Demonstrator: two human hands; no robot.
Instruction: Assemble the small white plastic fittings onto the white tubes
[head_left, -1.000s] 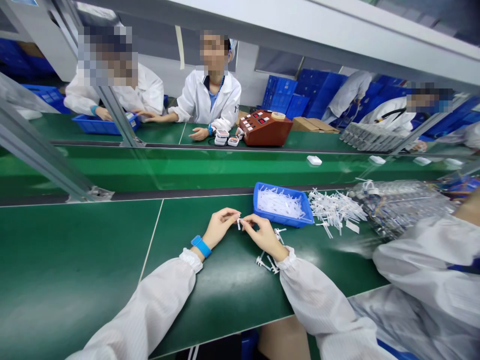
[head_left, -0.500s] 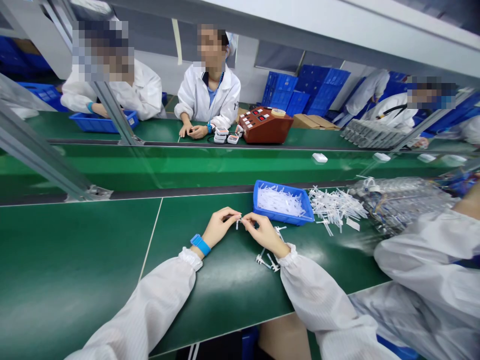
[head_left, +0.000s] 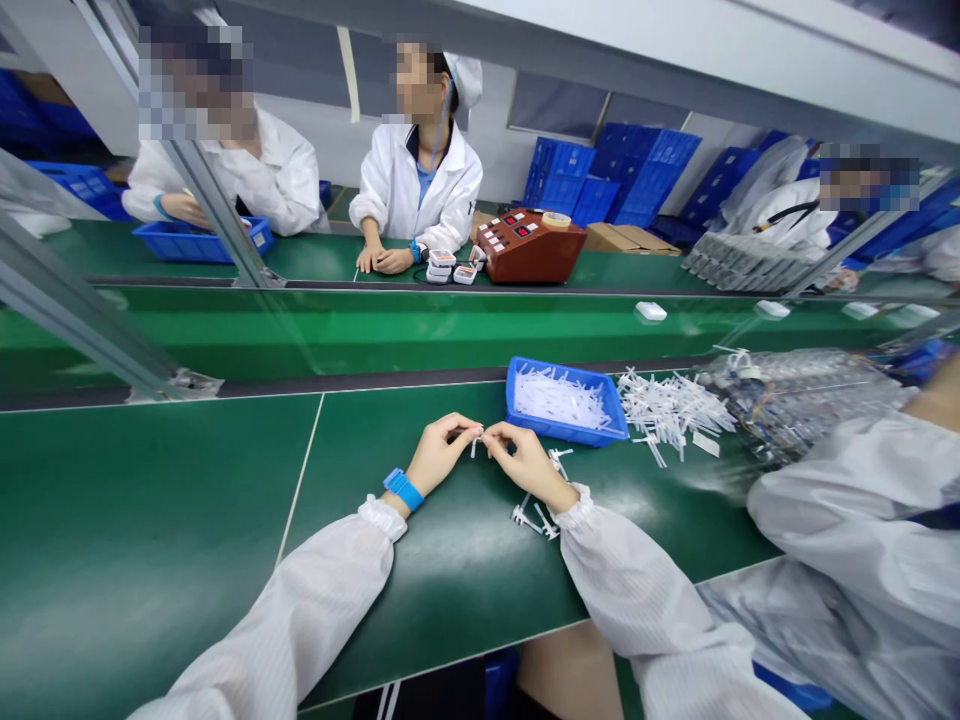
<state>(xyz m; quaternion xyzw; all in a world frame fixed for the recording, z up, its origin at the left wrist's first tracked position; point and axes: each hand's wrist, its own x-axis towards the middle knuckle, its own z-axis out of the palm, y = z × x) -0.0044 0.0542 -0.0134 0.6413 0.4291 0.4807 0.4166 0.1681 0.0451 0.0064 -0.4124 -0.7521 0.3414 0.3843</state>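
Observation:
My left hand and my right hand meet fingertip to fingertip over the green table. Pinched between them is a small white plastic piece with a short stem pointing down; the fingers cover most of it. Both hands are closed on it. Beside and below my right wrist lie several white plastic pieces with thin stems. Just beyond my right hand stands a blue tray filled with thin white strips.
A pile of white stemmed pieces lies right of the tray, with clear plastic trays farther right. A co-worker's white sleeve is close on the right. Across the green conveyor, people sit near a red-brown device. A metal post rises left.
My hands stay in nearly the same place, still pinching the small piece. White objects on the conveyor have shifted slightly right. The co-worker across has drawn the hands together.

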